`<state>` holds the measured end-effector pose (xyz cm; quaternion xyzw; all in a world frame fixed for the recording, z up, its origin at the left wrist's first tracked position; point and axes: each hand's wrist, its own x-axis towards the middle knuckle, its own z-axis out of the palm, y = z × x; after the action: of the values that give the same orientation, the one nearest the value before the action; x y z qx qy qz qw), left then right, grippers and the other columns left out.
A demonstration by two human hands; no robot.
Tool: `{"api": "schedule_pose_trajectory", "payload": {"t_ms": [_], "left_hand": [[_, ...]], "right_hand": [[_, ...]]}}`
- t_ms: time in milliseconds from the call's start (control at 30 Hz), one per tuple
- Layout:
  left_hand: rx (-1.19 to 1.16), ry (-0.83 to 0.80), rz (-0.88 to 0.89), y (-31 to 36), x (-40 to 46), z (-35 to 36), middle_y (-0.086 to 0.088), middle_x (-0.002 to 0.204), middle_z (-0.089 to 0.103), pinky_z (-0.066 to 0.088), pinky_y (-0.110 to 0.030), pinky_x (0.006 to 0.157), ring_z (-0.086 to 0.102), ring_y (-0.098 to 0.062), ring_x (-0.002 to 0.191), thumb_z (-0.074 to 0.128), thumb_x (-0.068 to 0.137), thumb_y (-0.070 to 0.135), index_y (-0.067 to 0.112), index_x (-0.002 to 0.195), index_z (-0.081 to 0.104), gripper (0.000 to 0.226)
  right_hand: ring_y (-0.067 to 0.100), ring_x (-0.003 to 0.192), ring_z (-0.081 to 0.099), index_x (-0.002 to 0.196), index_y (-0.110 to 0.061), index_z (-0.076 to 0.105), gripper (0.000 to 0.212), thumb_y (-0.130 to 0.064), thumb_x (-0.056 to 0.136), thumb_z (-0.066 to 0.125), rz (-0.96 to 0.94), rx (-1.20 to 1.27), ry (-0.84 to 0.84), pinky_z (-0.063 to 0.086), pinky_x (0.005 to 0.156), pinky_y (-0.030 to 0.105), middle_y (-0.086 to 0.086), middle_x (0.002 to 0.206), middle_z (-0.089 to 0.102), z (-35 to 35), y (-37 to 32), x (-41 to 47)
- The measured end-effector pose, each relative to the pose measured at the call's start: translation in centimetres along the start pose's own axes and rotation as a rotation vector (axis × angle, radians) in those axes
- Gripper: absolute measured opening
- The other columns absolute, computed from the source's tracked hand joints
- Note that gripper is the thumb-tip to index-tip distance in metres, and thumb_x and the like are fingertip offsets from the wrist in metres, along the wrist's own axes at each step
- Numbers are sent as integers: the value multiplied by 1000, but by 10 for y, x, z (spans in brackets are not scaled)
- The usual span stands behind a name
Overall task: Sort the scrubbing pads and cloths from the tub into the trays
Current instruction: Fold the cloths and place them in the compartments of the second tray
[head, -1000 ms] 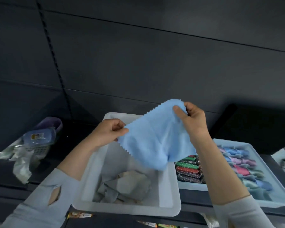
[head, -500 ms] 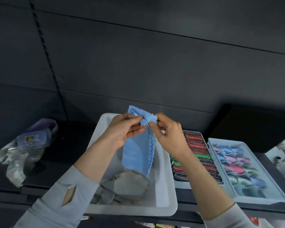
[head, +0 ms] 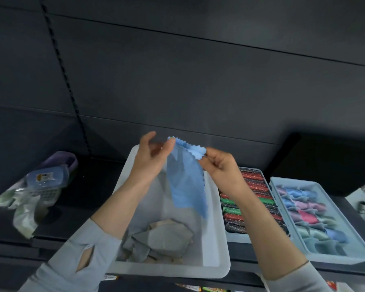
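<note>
A light blue cloth (head: pixel 185 186) with zigzag edges hangs folded above the white tub (head: pixel 216 245). My right hand (head: pixel 221 167) pinches its top right corner. My left hand (head: pixel 151 161) holds the top left edge between thumb and fingers, with the other fingers raised. Grey and beige cloths (head: pixel 158 241) lie in a heap on the tub's floor. To the right, a narrow tray (head: pixel 236 236) holds red, green and black glittery scrubbing pads (head: pixel 253 182). Further right, a pale blue tray (head: pixel 346 258) holds several folded cloths (head: pixel 303 209) in blue, pink and grey.
Everything stands on a dark shelf against a dark panelled wall. At the left are a blue lidded box (head: pixel 47 178), a purple container (head: pixel 61 162) and crumpled clear plastic (head: pixel 23 211). Small packets (head: pixel 200 288) show below the shelf's front edge.
The spread cloth was folded in half as my hands came together. Now my hands have parted slightly along its top edge, and the cloth hangs as a narrow strip.
</note>
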<state>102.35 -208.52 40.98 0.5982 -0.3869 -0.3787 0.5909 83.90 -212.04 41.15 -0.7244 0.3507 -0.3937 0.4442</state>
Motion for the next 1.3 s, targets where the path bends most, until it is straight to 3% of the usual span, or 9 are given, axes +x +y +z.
{"api": "schedule_pose_trajectory", "payload": {"t_ms": [67,133,233,367,567,667,800,967,1300], "left_hand": [[36,-260,-129,-4,4,-4,12,107,69,43,-27,102,61,-9,111,69,74,63,18,132,50,76],[-3,-369,-109,-10,5,-3,4,107,73,49,-27,94,66,-14,108,71,82,43,14,119,64,47],[-129,-204,-50,-7,3,7,0,94,76,52,-25,77,71,-14,89,72,85,15,12,99,72,14],[-116,-163,72,-3,-1,10,-1,88,76,55,-26,73,71,-14,82,72,85,15,10,92,74,8],[-38,-214,260,-3,-3,7,-6,69,44,32,-32,64,39,-17,69,65,87,37,-7,76,57,46],[74,-149,249,-5,2,15,3,60,26,22,-29,55,25,-10,58,63,92,28,6,61,39,45],[129,-49,260,-10,7,35,5,57,26,23,-31,56,24,-11,56,58,95,23,4,63,37,43],[149,-56,392,-10,-6,58,-1,75,67,46,-34,69,61,-19,72,46,96,34,15,95,68,29],[123,-227,409,-7,-2,54,5,102,72,53,-35,89,67,-14,98,53,92,20,23,119,65,30]], "right_hand": [[16,91,68,114,-6,68,21,-4,97,55,28,162,-20,54,86,32,7,101,74,-6,-8,0],[16,90,68,113,-1,67,22,-1,97,53,33,175,-2,55,85,28,7,98,74,-13,-13,0],[21,85,68,107,-7,71,17,-7,95,58,65,131,24,54,83,33,19,95,72,-23,-14,0],[24,77,65,90,-21,77,8,-16,85,73,103,16,141,55,82,46,20,87,72,-30,-5,1],[16,69,60,78,-16,74,4,-15,82,75,92,83,54,52,66,29,8,74,70,-42,-20,-4],[13,58,50,72,-11,67,20,-25,82,77,112,-218,205,45,63,31,11,63,62,-42,-10,9],[9,45,48,67,-10,56,30,-32,84,69,91,-575,398,42,57,28,0,47,47,-29,-5,24],[13,59,71,79,-11,66,17,-23,91,64,64,-248,278,56,59,33,2,64,70,-7,-17,22],[12,64,64,83,-12,75,23,-23,96,60,48,9,255,49,58,27,6,75,74,-18,-12,25]]}}
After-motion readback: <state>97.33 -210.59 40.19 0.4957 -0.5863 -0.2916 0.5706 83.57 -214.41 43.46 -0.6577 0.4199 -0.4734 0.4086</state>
